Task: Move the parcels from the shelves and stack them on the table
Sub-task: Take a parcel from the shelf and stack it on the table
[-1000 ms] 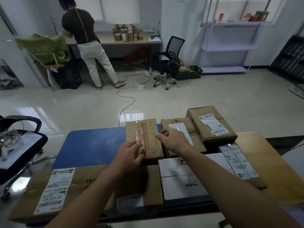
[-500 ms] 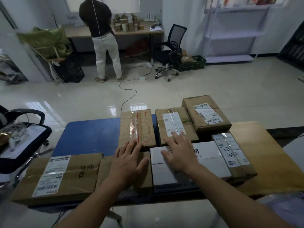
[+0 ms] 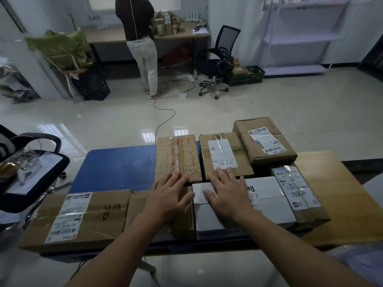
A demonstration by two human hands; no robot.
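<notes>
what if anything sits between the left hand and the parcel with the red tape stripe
Nothing visible does. The left hand, fingers straight, lies over a plain brown parcel near the table's front edge, and its fingertips overlap the near edge of the red-taped parcel just beyond.

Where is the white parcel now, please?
In the head view, the white parcel lies at the near edge of the table, right of centre, beneath the right hand, between a brown parcel on its left and a narrow parcel on its right.
</notes>
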